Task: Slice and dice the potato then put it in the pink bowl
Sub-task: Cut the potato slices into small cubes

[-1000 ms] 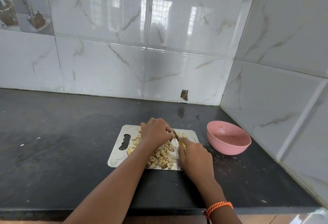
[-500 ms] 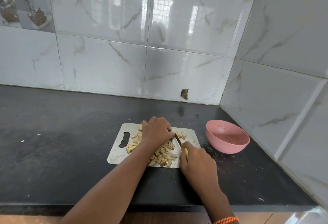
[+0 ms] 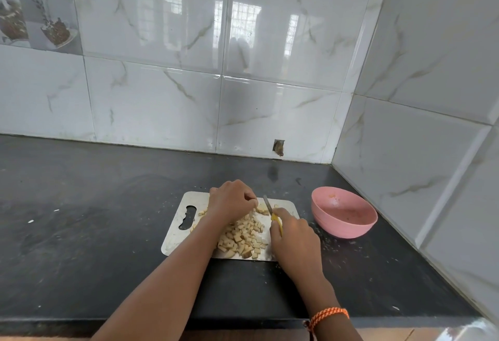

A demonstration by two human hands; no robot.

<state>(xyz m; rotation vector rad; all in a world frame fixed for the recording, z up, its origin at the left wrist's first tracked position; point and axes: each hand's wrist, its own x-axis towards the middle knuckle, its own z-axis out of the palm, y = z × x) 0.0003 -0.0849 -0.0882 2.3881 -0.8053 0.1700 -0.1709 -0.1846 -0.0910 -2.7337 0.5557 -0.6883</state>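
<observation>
At a dark, speckled stone countertop (image 3: 94, 232) in a corner of glossy marble-veined wall tiles (image 3: 162, 111), we are looking down on a flat, rounded-corner steel cutting board (image 3: 175, 235) with a cut-out grip slot at its left end. A heap of small, pale, rough-edged potato cubes (image 3: 244, 236) is lying on the board's middle and near edge. The left hand (image 3: 232, 201) is curling its fingers down over uncut potato at the far edge; how much it is holding we cannot tell. The right hand (image 3: 293, 240) is gripping the yellow-handled, narrow-bladed knife (image 3: 271, 212), blade pointing away. Just right of the board, the smooth round pink plastic bowl (image 3: 344, 214) is sitting with only smears inside. A braided orange thread band (image 3: 328, 315) is circling the right wrist.
</observation>
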